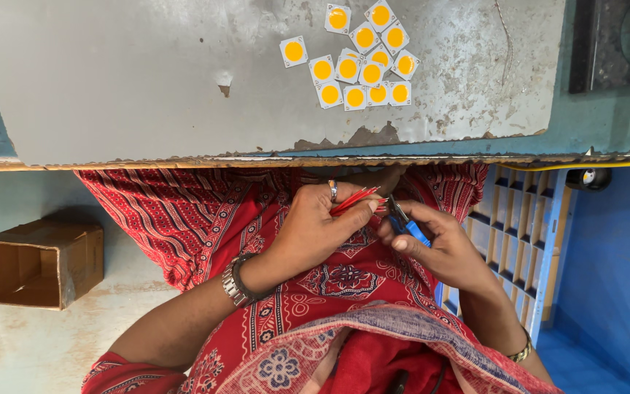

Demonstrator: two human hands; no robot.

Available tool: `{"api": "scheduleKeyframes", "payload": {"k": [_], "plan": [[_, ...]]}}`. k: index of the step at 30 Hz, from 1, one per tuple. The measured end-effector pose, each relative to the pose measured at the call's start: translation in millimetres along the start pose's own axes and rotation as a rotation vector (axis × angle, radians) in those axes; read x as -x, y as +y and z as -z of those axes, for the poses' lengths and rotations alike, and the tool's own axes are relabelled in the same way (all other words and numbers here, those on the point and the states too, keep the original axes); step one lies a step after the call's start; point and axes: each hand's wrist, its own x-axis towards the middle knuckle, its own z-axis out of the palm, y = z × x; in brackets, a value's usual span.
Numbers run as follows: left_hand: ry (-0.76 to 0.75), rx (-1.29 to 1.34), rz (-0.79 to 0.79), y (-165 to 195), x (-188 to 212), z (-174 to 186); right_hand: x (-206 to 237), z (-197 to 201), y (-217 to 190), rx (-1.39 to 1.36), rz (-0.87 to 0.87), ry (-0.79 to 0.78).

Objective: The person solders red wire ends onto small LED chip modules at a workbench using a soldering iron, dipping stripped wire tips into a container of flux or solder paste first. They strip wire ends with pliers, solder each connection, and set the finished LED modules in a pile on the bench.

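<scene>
Left hand — pinching bundle of red wires over lap | right hand — gripping blue-handled cutter, tip at wire ends | square yellow-centred chips on grey table | cardboard box on floor

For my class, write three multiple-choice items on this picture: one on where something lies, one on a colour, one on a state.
1. Where do the square chips lie?
A. on the grey table top
B. in the cardboard box
C. on the lap

2. What colour are the thin wires in the left hand?
A. green
B. red
C. white

3. How is the cardboard box?
A. taped shut
B. crushed flat
C. open

Answers: 1 A, they sit on the grey table; 2 B, red strands show at the fingertips; 3 C, its inside shows.
</scene>
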Motion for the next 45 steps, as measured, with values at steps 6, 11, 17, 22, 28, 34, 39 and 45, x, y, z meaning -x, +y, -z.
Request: {"api": "scheduleKeyframes", "payload": {"k": [6,11,17,22,28,34,39,45], "plan": [[0.002,-0.005,-0.039,1.2,-0.1,0.5,-1.4,0.5,-2.6,0.031,0.031,-0.009],[0.009,-0.035,-0.028,3.3,-0.1,0.5,-2.0,0.8,-2.1,0.043,0.034,-0.006],[0.010,-0.031,-0.036,4.8,0.5,-0.5,0.5,-1.8,5.9,0.087,0.047,0.039],[-0.044,0.031,-0.027,7.1,1.5,-0.7,2.0,-5.3,11.3,0.006,0.055,0.070],[-0.044,-0.042,-0.021,11.1,2.7,-2.7,4.6,7.5,8.4,-0.064,0.114,0.084],[-0.021,-0.049,0.008,13.8,2.9,-4.3,6.8,7.4,1.7,-0.110,0.091,0.089],[-0.002,-0.116,-0.023,16.4,3.4,-2.3,11.3,3.8,-8.9,-0.143,0.004,0.043],[0.022,-0.155,-0.131,18.5,2.5,-1.8,7.1,3.8,-16.3,-0.037,-0.021,0.056]]}}
